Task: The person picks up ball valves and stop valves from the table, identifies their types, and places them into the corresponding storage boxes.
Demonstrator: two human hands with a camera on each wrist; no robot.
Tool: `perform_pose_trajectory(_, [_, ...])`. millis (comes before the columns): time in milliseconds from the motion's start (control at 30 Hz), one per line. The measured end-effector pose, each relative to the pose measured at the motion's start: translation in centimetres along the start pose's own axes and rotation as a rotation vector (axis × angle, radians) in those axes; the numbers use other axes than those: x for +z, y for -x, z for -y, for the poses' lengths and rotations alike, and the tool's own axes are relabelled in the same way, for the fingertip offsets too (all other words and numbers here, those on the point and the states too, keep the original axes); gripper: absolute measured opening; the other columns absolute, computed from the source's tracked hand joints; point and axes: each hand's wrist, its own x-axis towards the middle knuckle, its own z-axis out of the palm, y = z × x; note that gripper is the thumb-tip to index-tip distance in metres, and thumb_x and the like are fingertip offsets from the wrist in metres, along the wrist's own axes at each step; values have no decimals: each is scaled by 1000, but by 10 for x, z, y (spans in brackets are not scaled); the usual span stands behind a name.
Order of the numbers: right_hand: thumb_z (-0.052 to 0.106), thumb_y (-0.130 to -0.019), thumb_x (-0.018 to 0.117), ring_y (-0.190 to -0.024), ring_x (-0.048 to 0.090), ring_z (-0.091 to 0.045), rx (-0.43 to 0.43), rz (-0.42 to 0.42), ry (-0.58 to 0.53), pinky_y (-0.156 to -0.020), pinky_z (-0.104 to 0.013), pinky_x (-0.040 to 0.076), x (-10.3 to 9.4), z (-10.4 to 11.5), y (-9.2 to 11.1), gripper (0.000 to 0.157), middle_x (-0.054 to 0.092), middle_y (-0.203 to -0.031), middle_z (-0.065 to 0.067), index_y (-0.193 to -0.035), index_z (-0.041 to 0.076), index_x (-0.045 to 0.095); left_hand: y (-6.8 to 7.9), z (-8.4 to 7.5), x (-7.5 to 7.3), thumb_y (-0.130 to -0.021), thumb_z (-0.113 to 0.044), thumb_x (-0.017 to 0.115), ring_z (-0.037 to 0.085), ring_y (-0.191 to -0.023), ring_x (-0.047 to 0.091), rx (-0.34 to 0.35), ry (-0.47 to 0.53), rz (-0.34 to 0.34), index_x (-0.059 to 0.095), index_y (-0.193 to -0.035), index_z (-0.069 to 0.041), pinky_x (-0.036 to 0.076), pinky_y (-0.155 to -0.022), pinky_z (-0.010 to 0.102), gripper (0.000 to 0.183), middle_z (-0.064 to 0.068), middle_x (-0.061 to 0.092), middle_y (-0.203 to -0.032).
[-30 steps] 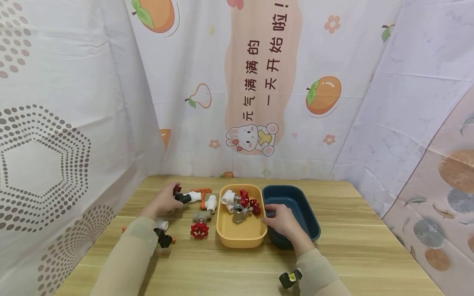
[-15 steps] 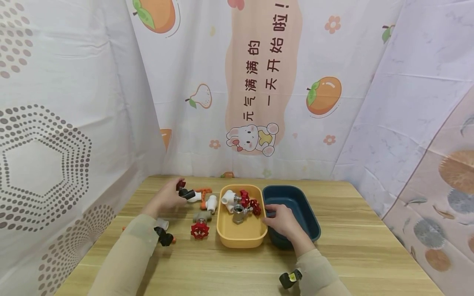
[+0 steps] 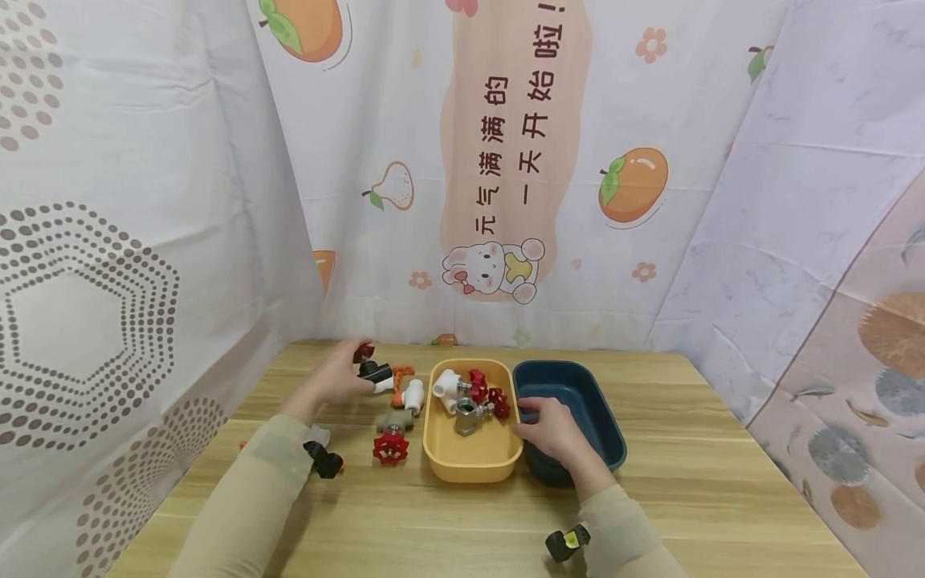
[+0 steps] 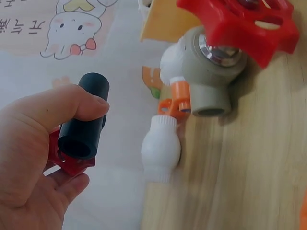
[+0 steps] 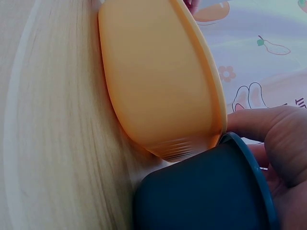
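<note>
My left hand [image 3: 336,377] holds a black stop valve [image 3: 377,372] with a red handwheel [image 4: 72,164]. In the left wrist view the thumb lies across its black pipe body, with fingers below the wheel. My right hand [image 3: 555,432] is at the adjoining rims of a yellow bin [image 3: 473,475] and a dark blue bin [image 3: 616,437]. In the right wrist view its thumb crosses the yellow rim while other fingers curl behind the blue rim. Several red-wheeled valves, including a metal valve [image 3: 466,418], lie inside the yellow bin.
Left of the yellow bin lie a grey valve with a red wheel [image 3: 391,446], a white fitting [image 3: 413,396] and a white valve [image 4: 161,146] with an orange handle. Another pale fitting lies near the left wrist, partly covered. A printed curtain [image 3: 390,265] hangs behind the table.
My left hand has carried the black stop valve to the right and slightly up, over the white valve. My right hand and both bins have stayed in place.
</note>
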Motion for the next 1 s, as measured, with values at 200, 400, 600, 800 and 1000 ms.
perform_pose_trajectory(200, [13, -87, 81, -105, 69, -31, 1, 2, -3, -83, -46, 59, 0, 0, 0, 50, 65, -129, -19, -133, 0, 65, 0, -13, 0, -76, -16, 84, 36, -127, 51, 28, -18, 12, 39, -152, -3, 42, -106, 54, 88, 17, 53, -140])
perform_pose_trajectory(400, [13, -87, 81, -104, 70, -30, 7, 5, 0, -83, -46, 59, 1, 0, 1, 50, 65, -128, -19, -133, 1, 65, 0, -25, 0, -76, -17, 84, 36, -129, 50, 45, 2, 26, 39, -153, -4, 42, -106, 55, 91, 18, 51, -143])
perform_pose_trajectory(600, [13, -87, 81, -105, 70, -31, 4, -1, 2, -83, -46, 59, 1, 0, 1, 50, 66, -128, -19, -133, 0, 65, -3, -38, 3, -76, -15, 85, 36, -127, 51, 113, 18, 33, 41, -151, -2, 43, -105, 55, 88, 17, 53, -140])
perform_pose_trajectory(800, [13, -87, 81, -104, 70, -30, -1, -1, 7, -82, -46, 59, 0, 0, 0, 51, 66, -128, -19, -133, 0, 65, -4, -52, 6, -76, -15, 85, 32, -127, 52, 147, 30, 52, 43, -150, -3, 43, -106, 52, 86, 12, 55, -140])
perform_pose_trajectory(1000, [14, -86, 81, -102, 69, -30, -7, -1, 8, -82, -46, 59, 0, -1, 0, 50, 67, -126, -18, -132, 0, 65, -3, -64, 11, -76, -17, 85, 31, -126, 53, 158, 30, 71, 44, -150, -7, 45, -105, 51, 86, 10, 56, -138])
